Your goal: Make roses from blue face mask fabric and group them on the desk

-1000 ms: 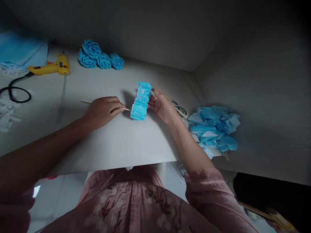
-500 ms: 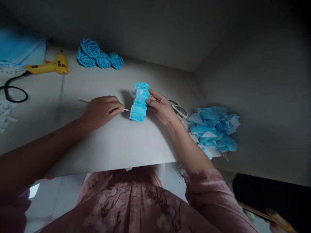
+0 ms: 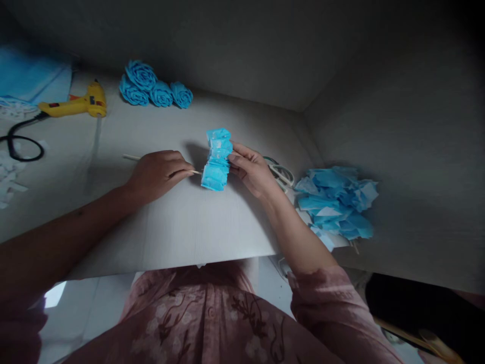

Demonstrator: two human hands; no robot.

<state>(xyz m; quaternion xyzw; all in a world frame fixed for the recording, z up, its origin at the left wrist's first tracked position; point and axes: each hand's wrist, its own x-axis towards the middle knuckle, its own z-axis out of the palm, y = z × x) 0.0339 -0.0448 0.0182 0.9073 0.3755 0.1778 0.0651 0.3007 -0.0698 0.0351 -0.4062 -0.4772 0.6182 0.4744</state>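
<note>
My left hand (image 3: 161, 171) is closed around a thin pale stick (image 3: 131, 157), which pokes out on both sides of the fist. The stick's right end meets the lower left part of a gathered blue strip (image 3: 217, 161) with pleated folds. On the strip's right side, my right hand (image 3: 250, 167) pinches it between thumb and fingers. Some of the right fingertips are hidden behind the blue folds. Both hands are above the pale table (image 3: 174, 227).
Several blue rosettes (image 3: 161, 94) lie at the back. A yellow glue gun (image 3: 76, 105) with a black cord is at the left, near blue sheets (image 3: 34, 78) and white scraps (image 3: 9, 174). Scissors (image 3: 282, 177) and crumpled blue pieces (image 3: 337, 202) lie right.
The top of the blue strip has tilted slightly to the left. Both hands keep nearly the same place and grip.
</note>
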